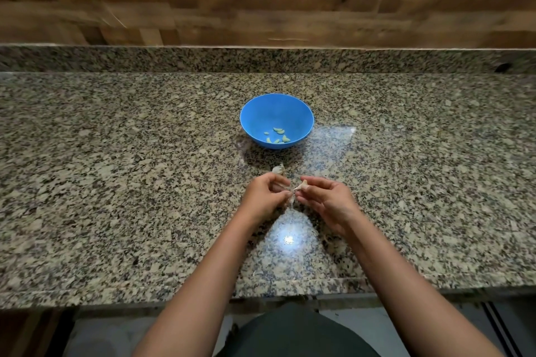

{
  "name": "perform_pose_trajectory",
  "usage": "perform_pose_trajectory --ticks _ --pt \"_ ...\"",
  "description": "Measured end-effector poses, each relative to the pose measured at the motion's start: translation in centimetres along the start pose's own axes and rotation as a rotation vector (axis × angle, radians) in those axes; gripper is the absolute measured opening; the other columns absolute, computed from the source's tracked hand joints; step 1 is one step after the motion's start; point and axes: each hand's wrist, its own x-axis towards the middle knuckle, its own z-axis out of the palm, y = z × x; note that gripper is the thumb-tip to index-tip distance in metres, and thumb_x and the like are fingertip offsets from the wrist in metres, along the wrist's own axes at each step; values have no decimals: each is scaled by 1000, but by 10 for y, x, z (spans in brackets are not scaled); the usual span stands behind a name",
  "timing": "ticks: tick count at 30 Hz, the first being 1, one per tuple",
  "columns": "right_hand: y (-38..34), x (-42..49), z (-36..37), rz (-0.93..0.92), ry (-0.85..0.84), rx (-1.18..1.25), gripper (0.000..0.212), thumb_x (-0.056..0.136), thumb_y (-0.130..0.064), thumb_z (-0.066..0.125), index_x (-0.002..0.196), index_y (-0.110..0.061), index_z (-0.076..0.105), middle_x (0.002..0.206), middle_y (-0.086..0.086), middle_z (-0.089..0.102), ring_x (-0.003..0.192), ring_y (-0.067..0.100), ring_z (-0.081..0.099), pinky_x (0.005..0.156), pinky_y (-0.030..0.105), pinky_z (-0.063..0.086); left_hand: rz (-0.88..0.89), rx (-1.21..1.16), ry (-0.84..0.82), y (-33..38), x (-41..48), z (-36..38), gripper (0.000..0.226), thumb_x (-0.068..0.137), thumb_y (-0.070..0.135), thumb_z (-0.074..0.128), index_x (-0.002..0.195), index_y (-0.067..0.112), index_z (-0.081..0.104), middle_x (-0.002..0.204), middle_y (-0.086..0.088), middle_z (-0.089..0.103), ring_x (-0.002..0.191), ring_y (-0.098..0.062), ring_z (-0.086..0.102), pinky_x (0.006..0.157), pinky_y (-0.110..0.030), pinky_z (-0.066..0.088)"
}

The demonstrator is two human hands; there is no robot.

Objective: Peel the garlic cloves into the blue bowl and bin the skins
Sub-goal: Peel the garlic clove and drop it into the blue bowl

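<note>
Centre of frame, both hands raised just above the table, fingertips nearly meeting.

Right hand: thumb and forefinger pinched round a garlic clove, other fingers loosely curled.
Left hand: fingers curled in, tips nipping a skin strip that hangs pale and thin in the gap between the hands. The grip is small in frame but reads as a pinch.

Held clove lies roughly sideways across the frame, pointed end toward the left hand. Likely mid-peel, with the skin coming off leftward.

Blue bowl stands straight up-frame from the hands, apart from them and a touch left of the clove. Peeled cloves lie in its bottom, a small handful.

A second clove, skin on, lies on the table between bowl and hands, just above the left hand's knuckles.

Judgement: the right hand carries the clove and has the clear line up-frame to the bowl. The left is nearer the waiting clove.

Skin scraps lie lower centre near the table edge. No bin in view.
</note>
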Motion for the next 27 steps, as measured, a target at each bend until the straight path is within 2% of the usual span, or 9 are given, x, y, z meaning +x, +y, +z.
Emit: perform_pose_trajectory --ticks 4,7,10,13,16,19,23,27 --pt "0 -1 -2 -94 38 -193 10 82 8 62 91 4 62 75 16 67 64 22 66 63 26 58 35 93 5 2 4 4 12 87 12 64 97 12 71 77 2 66 68 -11 59 74 -31 53" --pt "0 -1 -2 -123 26 -278 9 82 5 64 91 5 64 77 15 67 67 21 64 66 26 57 54 141 -19 5 3 7 17 91 24 60 103 14 69 74 7 61 66 -8 54 66 -26 47" --pt "2 0 -2 -150 12 -336 12 81 2 67 93 5 67 81 15 69 68 20 65 67 26 56 39 62 -27 6 5 8 9 86 25 67 93 19 68 82 5 66 74 -10 60 72 -29 52" --pt "2 -1 -2 -159 -6 -327 8 80 4 66 87 1 68 76 13 69 60 15 64 61 23 56 11 -34 -30 5 5 8 4 83 18 71 83 21 67 81 2 68 75 -11 61 72 -29 51" --pt "1 -2 -3 -152 -19 -333 9 81 5 65 89 2 68 72 12 69 56 13 63 59 22 57 -7 -85 -33 5 3 7 6 85 14 68 81 18 67 77 1 67 70 -11 60 66 -26 50" --pt "0 -1 -3 -132 -32 -318 13 80 4 65 93 5 67 75 13 69 57 13 64 62 22 57 -13 -125 -41 7 2 7 4 85 13 67 82 14 66 74 0 66 63 -10 59 60 -24 51" --pt "-4 0 -4 -86 -71 -246 13 81 7 62 93 5 66 77 16 68 58 16 65 61 21 57 -25 -209 -82 10 0 6 9 86 9 65 92 3 66 78 -5 67 66 -14 60 63 -23 53" --pt "-5 -1 -9 -55 -119 -198 13 82 10 58 90 4 65 76 16 67 58 17 65 60 22 58 13 -136 -140 10 -2 3 2 88 10 63 88 10 65 77 -2 65 59 -9 59 58 -21 51"
